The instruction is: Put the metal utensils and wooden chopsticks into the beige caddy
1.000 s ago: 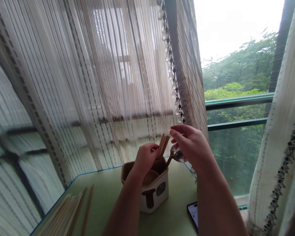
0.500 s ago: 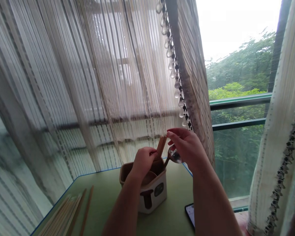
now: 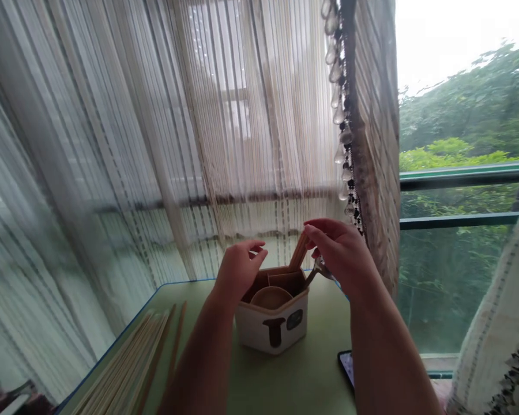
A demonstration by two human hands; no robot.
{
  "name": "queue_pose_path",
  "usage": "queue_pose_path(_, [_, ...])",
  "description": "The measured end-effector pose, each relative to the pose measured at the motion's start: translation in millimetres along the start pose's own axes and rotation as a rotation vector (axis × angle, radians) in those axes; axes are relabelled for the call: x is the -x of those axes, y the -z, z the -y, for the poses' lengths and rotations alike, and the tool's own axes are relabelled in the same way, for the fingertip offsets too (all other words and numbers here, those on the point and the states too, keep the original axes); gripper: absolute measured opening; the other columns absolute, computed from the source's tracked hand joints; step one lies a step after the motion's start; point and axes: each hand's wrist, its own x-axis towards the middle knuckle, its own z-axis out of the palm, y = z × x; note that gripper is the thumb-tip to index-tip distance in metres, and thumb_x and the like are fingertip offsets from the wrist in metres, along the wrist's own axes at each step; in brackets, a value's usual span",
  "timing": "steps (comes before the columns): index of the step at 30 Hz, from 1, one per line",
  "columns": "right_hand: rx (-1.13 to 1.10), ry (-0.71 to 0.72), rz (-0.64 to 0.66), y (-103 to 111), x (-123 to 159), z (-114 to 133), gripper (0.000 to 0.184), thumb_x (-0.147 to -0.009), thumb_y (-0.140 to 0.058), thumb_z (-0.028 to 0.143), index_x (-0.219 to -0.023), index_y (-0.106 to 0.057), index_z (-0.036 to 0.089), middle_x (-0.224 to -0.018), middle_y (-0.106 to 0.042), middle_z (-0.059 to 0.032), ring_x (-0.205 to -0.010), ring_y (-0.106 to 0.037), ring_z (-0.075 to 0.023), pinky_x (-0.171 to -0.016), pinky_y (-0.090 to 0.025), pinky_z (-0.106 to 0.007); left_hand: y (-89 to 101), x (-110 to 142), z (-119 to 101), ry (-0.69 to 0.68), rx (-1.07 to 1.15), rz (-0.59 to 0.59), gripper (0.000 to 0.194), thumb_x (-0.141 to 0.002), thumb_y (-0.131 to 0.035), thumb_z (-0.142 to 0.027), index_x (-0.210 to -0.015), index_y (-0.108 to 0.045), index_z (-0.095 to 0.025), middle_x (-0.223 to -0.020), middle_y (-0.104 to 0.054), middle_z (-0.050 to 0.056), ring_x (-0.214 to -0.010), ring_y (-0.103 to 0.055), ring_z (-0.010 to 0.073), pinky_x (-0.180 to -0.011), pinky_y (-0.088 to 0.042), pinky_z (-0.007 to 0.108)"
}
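Observation:
A white utensil holder (image 3: 255, 328) with a brown rim and compartments stands on the table. In its back right compartment a bundle of brown chopsticks (image 3: 299, 253) leans to the right. My right hand (image 3: 339, 248) is closed, with thumb and fingers at the top ends of these chopsticks. Just under that hand a metal spoon (image 3: 315, 270) slants out of the holder, its bowl partly hidden by the fingers. My left hand (image 3: 240, 268) hovers over the holder's left side, holding nothing, its thumb and fingers a little apart. A round brown piece (image 3: 271, 297) sits in the front compartment.
Several pale wrapped chopsticks (image 3: 125, 363) lie at the table's left, beside two loose brown chopsticks (image 3: 178, 331). A phone (image 3: 347, 369) lies near my right forearm. Sheer curtains (image 3: 164, 144) hang behind the green table (image 3: 207, 369), with a window railing (image 3: 462, 178) to the right.
My left hand has let go of the chopsticks and moved left, its fingers opening. My right hand stays at their tops. The view has turned left, so the scene appears shifted right.

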Motion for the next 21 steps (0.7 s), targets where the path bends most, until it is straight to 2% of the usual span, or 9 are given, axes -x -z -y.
queue_pose_path(3, [-0.019,0.027,0.051,-22,7,5,0.031,-0.074,-0.058,0.04,-0.089,-0.064,0.013,-0.071,-0.064,-0.0054,-0.055,-0.058,-0.012,-0.044,-0.045,-0.021,38.9,14,19,0.083,-0.051,-0.118,0.026,-0.074,-0.059,-0.036,-0.09,-0.069,-0.018,-0.075,-0.069,0.006,-0.062,-0.061,0.0159,-0.061,-0.048,0.028])
queue_pose_path(7, [-0.034,0.049,0.201,-67,31,16,0.029,-0.074,-0.057,0.037,-0.09,-0.065,0.014,-0.074,-0.065,-0.0054,-0.058,-0.06,-0.0127,-0.049,-0.047,-0.022,80.5,45,73,0.227,-0.15,-0.287,0.027,-0.072,-0.058,-0.036,-0.089,-0.068,-0.017,-0.074,-0.068,0.006,-0.061,-0.061,0.0149,-0.062,-0.048,0.027])
queue_pose_path(9, [-0.046,0.057,0.294,-93,50,19,0.027,-0.076,-0.055,0.035,-0.091,-0.065,0.015,-0.074,-0.066,-0.0051,-0.059,-0.06,-0.0127,-0.052,-0.047,-0.023,93.4,64,103,0.315,-0.092,-0.362,0.032,-0.074,-0.056,-0.039,-0.091,-0.067,-0.015,-0.076,-0.068,0.006,-0.065,-0.062,0.0153,-0.063,-0.048,0.027])
queue_pose_path(12, [-0.048,0.076,0.426,-131,82,14,0.023,-0.078,-0.052,0.032,-0.092,-0.064,0.017,-0.078,-0.067,-0.0046,-0.062,-0.06,-0.0125,-0.056,-0.047,-0.023,100.5,90,139,0.41,-0.09,-0.487,0.035,-0.077,-0.051,-0.04,-0.095,-0.065,-0.014,-0.08,-0.068,0.007,-0.068,-0.063,0.0155,-0.065,-0.049,0.028])
queue_pose_path(14, [-0.014,0.097,0.497,-155,104,2,0.022,-0.08,-0.05,0.027,-0.093,-0.064,0.017,-0.079,-0.067,-0.0045,-0.064,-0.06,-0.0124,-0.06,-0.047,-0.024,99.1,104,154,0.417,-0.133,-0.463,0.03,-0.078,-0.052,-0.036,-0.096,-0.065,-0.015,-0.084,-0.069,0.008,-0.071,-0.064,0.0157,-0.07,-0.049,0.029])
queue_pose_path(17, [0.061,0.103,0.542,-182,135,-32,0.021,-0.08,-0.047,0.022,-0.091,-0.064,0.017,-0.08,-0.067,-0.0041,-0.064,-0.059,-0.0124,-0.062,-0.046,-0.024,94.4,118,166,0.46,-0.212,-0.369,0.025,-0.077,-0.055,-0.029,-0.094,-0.066,-0.014,-0.085,-0.069,0.009,-0.074,-0.064,0.0164,-0.073,-0.048,0.029])
queue_pose_path(21, [0.181,0.018,0.579,-200,161,-84,0.022,-0.079,-0.046,0.019,-0.09,-0.065,0.016,-0.081,-0.067,-0.0051,-0.064,-0.059,-0.0147,-0.065,-0.046,-0.027,89.6,124,171,0.509,-0.337,-0.232,0.022,-0.077,-0.054,-0.022,-0.093,-0.067,-0.014,-0.085,-0.07,0.01,-0.079,-0.064,0.0175,-0.074,-0.046,0.028])
